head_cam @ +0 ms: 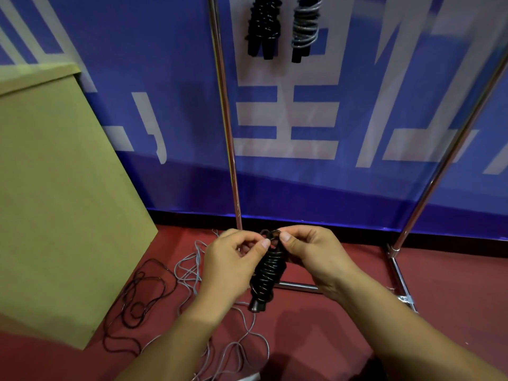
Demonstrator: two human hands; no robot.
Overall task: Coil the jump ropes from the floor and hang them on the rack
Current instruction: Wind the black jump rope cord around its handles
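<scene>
My left hand (231, 259) and right hand (310, 251) pinch the top loop of the coiled black jump rope (268, 273) hanging between them, above the floor (343, 339). If either pinch slackens, I think the wraps could spring loose.

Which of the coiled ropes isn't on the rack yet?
The black coiled rope pinched at its top loop by both hands. The other black bundle and the grey bundle already hang up top.

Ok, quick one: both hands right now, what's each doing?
Left hand: closed, pinching the top loop of the coiled black jump rope.
Right hand: closed, pinching the same loop from the other side.
</scene>
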